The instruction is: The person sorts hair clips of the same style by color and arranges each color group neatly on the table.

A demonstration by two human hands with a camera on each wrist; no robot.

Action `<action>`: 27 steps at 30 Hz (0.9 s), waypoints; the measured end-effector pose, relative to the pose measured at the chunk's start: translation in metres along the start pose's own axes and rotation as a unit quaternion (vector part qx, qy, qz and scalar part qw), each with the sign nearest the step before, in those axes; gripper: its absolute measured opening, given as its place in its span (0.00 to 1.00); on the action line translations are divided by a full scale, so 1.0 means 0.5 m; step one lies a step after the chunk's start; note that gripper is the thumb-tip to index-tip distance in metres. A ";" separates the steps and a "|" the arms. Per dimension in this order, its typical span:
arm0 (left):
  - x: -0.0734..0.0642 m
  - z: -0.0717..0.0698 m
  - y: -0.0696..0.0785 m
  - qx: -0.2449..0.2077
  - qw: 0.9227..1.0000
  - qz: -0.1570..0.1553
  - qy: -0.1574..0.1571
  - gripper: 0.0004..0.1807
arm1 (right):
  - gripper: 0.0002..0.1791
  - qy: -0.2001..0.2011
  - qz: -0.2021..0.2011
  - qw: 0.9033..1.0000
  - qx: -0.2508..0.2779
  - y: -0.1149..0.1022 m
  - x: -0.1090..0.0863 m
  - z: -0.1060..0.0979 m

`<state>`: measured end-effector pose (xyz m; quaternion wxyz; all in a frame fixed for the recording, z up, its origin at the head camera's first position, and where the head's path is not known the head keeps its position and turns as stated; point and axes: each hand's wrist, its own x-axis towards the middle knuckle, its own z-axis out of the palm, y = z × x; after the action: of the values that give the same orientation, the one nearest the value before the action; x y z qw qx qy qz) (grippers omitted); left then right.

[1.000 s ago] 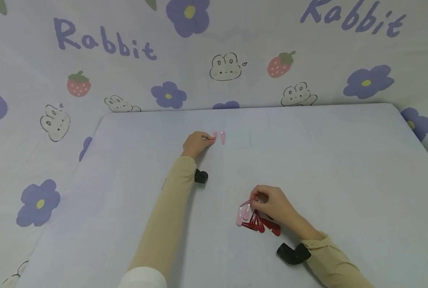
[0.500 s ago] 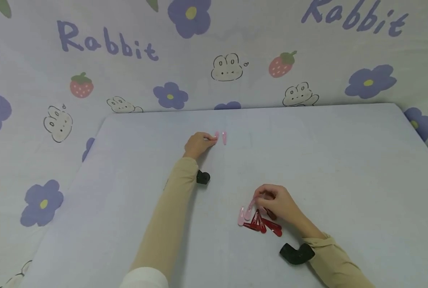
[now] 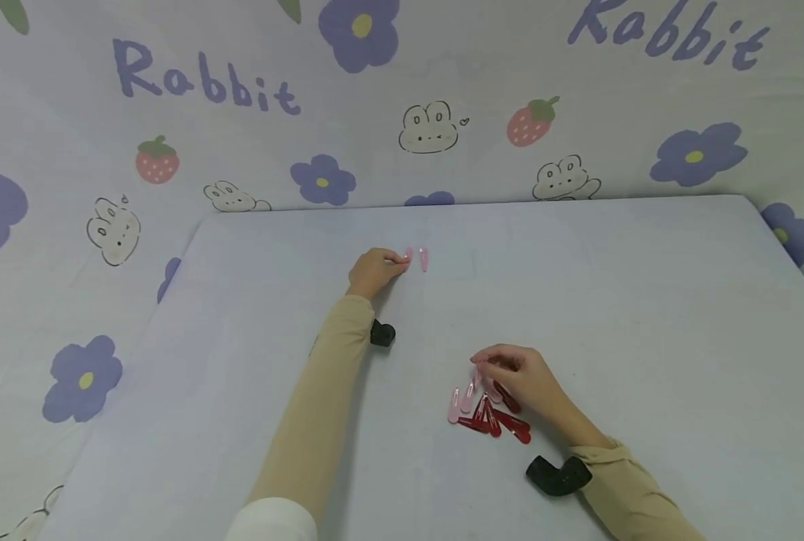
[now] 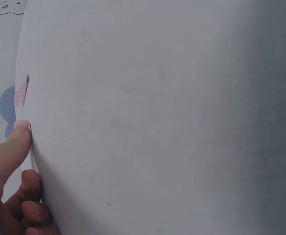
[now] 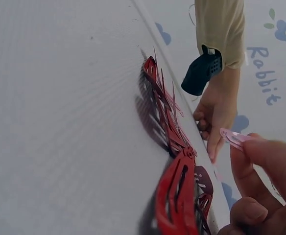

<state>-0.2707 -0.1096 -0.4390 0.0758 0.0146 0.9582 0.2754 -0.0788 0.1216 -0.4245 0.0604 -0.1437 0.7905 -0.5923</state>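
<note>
At the far side of the table, my left hand (image 3: pixel 373 272) pinches the near end of a pink snap hair clip (image 3: pixel 409 253). The left wrist view shows its thumb (image 4: pixel 18 139) on that clip. A second pink hair clip (image 3: pixel 424 260) lies just to the right, apart from the first. My right hand (image 3: pixel 520 376) is over a small pile, holding a pink hair clip (image 5: pixel 233 138) between thumb and forefinger. Below it lie several red hair clips (image 3: pixel 488 419) and some pink ones (image 3: pixel 454 406), partly overlapping. The fingers hide some of the pile.
The white table (image 3: pixel 618 300) reaches back to a cloth backdrop (image 3: pixel 476 60) printed with rabbits, flowers and strawberries. A black device (image 3: pixel 383 333) sits at the left wrist, and another black device (image 3: pixel 559 476) at the right wrist, close to the pile.
My right fingers have picked a pink hair clip from the pile and raised it slightly. My left hand stays at its clip. The head view has shifted slightly.
</note>
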 end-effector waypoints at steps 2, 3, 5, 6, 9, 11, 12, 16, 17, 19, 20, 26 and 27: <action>-0.001 -0.001 0.002 -0.003 1.000 -0.001 0.002 0.12 | 0.08 0.003 0.009 1.000 -0.006 -0.001 0.003 0.000; -0.001 -0.002 0.003 -0.005 1.000 -0.001 0.003 0.12 | 0.08 0.005 0.014 1.000 -0.009 -0.001 0.004 0.000; -0.002 -0.003 0.004 -0.009 1.000 -0.001 0.005 0.12 | 0.08 0.014 0.022 1.000 -0.011 -0.004 0.006 0.000; -0.003 -0.004 0.005 -0.011 1.000 0.000 0.007 0.12 | 0.08 0.018 0.024 0.999 -0.010 -0.006 0.007 0.000; -0.003 -0.004 0.006 -0.010 1.000 0.000 0.010 0.12 | 0.06 0.032 0.023 0.999 -0.010 -0.009 0.007 0.000; -0.002 -0.003 0.005 -0.007 1.000 -0.001 0.008 0.12 | 0.04 0.040 0.010 0.999 -0.012 -0.005 0.006 0.000; -0.002 -0.002 0.005 -0.007 1.000 -0.003 0.005 0.13 | 0.03 0.042 0.003 0.999 -0.013 -0.002 0.005 -0.001; 0.000 0.003 0.004 -0.006 1.000 -0.006 -0.005 0.14 | 0.02 0.054 -0.011 0.998 -0.016 0.029 0.009 -0.006; 0.000 0.004 0.005 -0.007 1.000 -0.005 -0.006 0.14 | 0.02 0.057 -0.010 0.998 -0.018 0.036 0.011 -0.008; 0.000 0.005 0.006 -0.005 1.000 -0.002 -0.004 0.14 | 0.03 0.062 -0.010 0.998 -0.029 0.046 0.021 -0.014; 0.000 0.005 0.006 -0.005 1.000 -0.002 -0.002 0.14 | 0.03 0.062 -0.012 0.997 -0.035 0.047 0.026 -0.018; -0.002 0.000 0.007 0.003 1.000 -0.012 0.001 0.14 | 0.04 0.039 -0.034 0.995 -0.090 0.020 0.068 -0.042; -0.002 0.001 0.007 0.002 1.000 -0.012 0.000 0.14 | 0.04 0.035 -0.033 0.994 -0.101 0.020 0.076 -0.048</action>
<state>-0.2699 -0.1063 -0.4372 0.0792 0.0033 0.9590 0.2722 -0.1228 0.1347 -0.4243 -0.0019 -0.1547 0.8425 -0.5161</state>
